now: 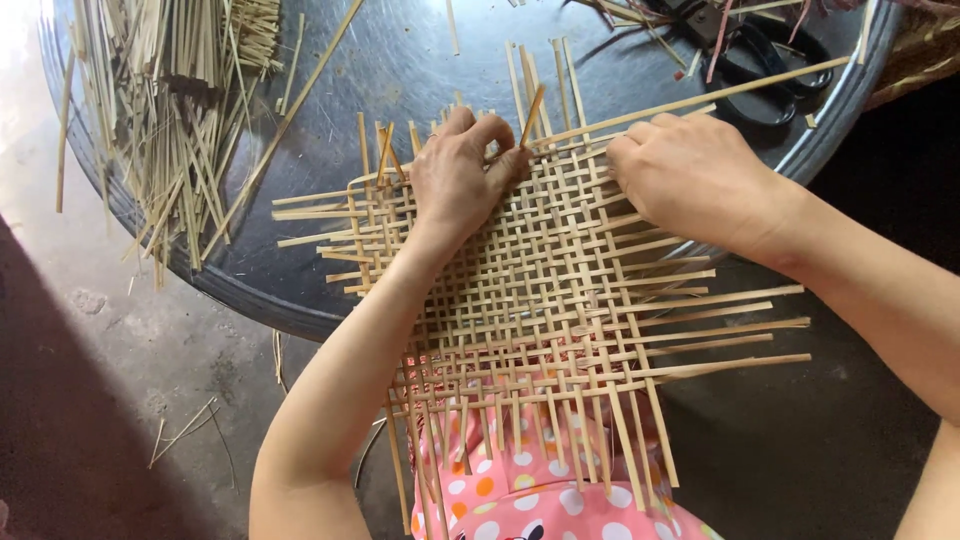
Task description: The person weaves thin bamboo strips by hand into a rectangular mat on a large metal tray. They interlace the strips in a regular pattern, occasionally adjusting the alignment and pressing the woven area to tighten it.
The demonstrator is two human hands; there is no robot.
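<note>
Head cam: a flat, open-weave mat of pale bamboo strips (540, 290) lay across the near rim of a dark round metal table (400, 70), its near edge overhanging onto a lap w/ pink polka-dot fabric (540, 500). Left hand (462, 180) pinched an upright thin bamboo strip (532, 112) at the mat's far edge, long axis running away from the body. Right hand (690, 175) pressed knuckles-down on the weave just beside it; grip couldn't be told. Loose strip pile (170, 110) sat far left; black scissors (770, 70) far right.

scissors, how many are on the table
1. The black scissors lie at the far right edge of the round dark table, beyond the right hand, partly under loose bamboo strips. More could be hidden under the strip pile at the left.
</note>
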